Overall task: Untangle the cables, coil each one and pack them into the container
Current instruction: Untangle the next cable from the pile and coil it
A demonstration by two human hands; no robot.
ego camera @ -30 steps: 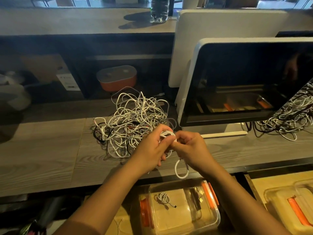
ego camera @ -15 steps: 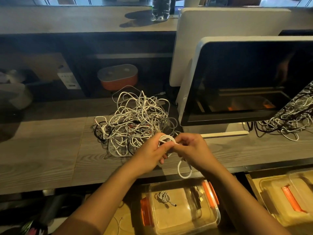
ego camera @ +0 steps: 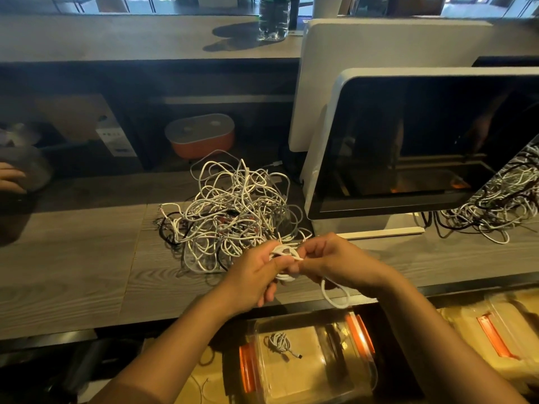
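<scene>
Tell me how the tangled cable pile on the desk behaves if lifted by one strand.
The cable pile is probably floppy: its strands lie in loose loops. Interlaced strands would likely drag neighbours along. Thin wires suggest it is light, apt to slide on the desk.

Dark monitor (ego camera: pixel 423 147), water bottle (ego camera: pixel 274 18), orange lidded pot (ego camera: pixel 201 138), wooden counter (ego camera: pixel 73 258)

— How many hands do you count?
— Three: the left hand (ego camera: pixel 253 272), the right hand (ego camera: pixel 335 258), and a third hand (ego camera: pixel 10 177) at the left edge.
— And cables?
— Two tangled piles on the table (ego camera: pixel 73 258): the middle pile (ego camera: pixel 233 211) and the right pile (ego camera: pixel 495 211). There are also two single ones: one white cable (ego camera: pixel 284 252) held by both hands, and one coiled cable (ego camera: pixel 280 342) inside a container.
— Containers?
— Two clear ones, the near container (ego camera: pixel 320 383) and the far container (ego camera: pixel 519 325), plus one orange box (ego camera: pixel 201 138). One dark screen (ego camera: pixel 423 147), one white panel (ego camera: pixel 379 45), one bottle (ego camera: pixel 274 18).
</scene>
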